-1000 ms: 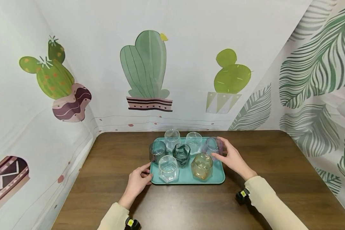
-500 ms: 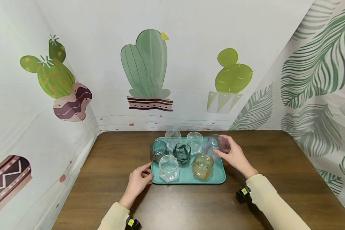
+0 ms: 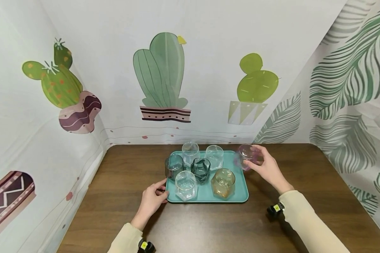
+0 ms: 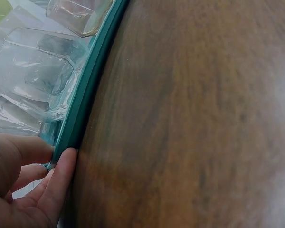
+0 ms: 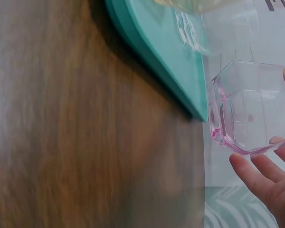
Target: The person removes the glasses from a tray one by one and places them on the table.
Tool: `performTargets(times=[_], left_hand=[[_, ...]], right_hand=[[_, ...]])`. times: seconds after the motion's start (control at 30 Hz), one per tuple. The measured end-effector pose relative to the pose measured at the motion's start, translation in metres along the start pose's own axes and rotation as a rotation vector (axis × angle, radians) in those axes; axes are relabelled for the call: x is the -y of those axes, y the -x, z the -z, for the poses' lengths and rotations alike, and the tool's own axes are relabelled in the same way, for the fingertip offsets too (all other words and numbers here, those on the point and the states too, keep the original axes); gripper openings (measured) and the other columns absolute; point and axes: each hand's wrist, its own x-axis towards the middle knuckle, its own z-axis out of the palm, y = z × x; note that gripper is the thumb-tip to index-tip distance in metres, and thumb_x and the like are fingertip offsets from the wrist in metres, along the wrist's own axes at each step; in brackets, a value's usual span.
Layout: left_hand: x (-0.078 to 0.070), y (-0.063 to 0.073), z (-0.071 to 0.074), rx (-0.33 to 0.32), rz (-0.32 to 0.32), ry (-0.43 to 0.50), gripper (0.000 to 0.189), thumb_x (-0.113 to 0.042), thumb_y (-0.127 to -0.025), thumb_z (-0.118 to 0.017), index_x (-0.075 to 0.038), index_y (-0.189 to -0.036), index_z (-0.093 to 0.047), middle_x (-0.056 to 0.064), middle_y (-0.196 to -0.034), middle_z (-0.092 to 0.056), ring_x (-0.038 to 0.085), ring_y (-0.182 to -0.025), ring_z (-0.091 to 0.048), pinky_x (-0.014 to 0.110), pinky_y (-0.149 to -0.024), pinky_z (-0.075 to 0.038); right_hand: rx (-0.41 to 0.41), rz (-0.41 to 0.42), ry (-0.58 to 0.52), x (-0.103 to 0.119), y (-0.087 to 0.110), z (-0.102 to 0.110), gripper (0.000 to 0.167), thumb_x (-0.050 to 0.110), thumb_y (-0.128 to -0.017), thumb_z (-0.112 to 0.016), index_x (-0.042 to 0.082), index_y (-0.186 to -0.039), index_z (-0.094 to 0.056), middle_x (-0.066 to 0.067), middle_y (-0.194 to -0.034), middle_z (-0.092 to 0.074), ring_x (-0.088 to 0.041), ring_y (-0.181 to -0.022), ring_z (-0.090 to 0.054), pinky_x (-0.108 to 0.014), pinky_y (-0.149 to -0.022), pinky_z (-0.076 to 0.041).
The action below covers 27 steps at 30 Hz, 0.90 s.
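My right hand (image 3: 267, 168) holds a purple-tinted drinking glass (image 5: 249, 111), thumb on one side and fingers on the other. In the head view that glass overlaps the tray's far right corner. The left hand (image 3: 152, 198) pinches the left front rim of the turquoise tray (image 3: 206, 195) between thumb and fingers. Standing on the tray are an amber glass (image 3: 223, 184), a dark green glass (image 3: 200, 172), a smoky grey-blue glass (image 3: 174, 168) and a clear faceted glass (image 3: 185, 186) nearest the left hand. Two more clear glasses, a left one (image 3: 190, 153) and a right one (image 3: 214, 158), stand along the back.
The tray lies toward the back of a brown wooden table (image 3: 206, 228). Right behind the table hangs a white cloth (image 3: 209, 88) printed with cacti and leaves. Bare wood shows to the right of the tray and in front of it.
My right hand has lifted the purple glass from the tray's back right and carried it to the right, over the corner. The left hand has stayed at the rim.
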Motion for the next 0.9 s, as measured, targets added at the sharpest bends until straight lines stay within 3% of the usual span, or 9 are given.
performTargets(times=[0.07,0.17,0.9], left_hand=[[0.0,0.0,0.0,0.001,-0.003,-0.001,0.05,0.008,-0.088,-0.071,0.002,-0.137,-0.066,0.015,-0.101,-0.067,0.019,-0.078,-0.067,0.026,-0.061,-0.065],[0.0,0.0,0.0,0.001,-0.009,-0.003,0.05,0.008,-0.088,-0.072,0.003,-0.137,-0.066,0.016,-0.1,-0.066,0.019,-0.077,-0.067,0.027,-0.06,-0.065],[0.002,-0.001,-0.001,-0.004,0.006,0.014,0.05,0.008,-0.086,-0.072,0.002,-0.136,-0.066,0.015,-0.099,-0.066,0.016,-0.076,-0.065,0.026,-0.06,-0.065]], right_hand=[[-0.006,-0.007,0.003,-0.002,0.0,0.005,0.068,0.013,-0.09,-0.083,0.0,-0.145,-0.046,-0.024,-0.137,-0.058,-0.041,-0.125,-0.058,-0.005,-0.086,-0.05],[-0.018,-0.017,0.005,-0.005,0.001,0.012,0.069,0.013,-0.09,-0.083,-0.001,-0.146,-0.045,-0.025,-0.138,-0.058,-0.043,-0.125,-0.057,-0.001,-0.085,-0.046],[-0.108,-0.123,0.066,-0.042,0.001,0.07,0.075,0.022,-0.096,-0.077,-0.008,-0.152,-0.036,-0.03,-0.144,-0.05,-0.047,-0.127,-0.049,0.005,-0.081,-0.041]])
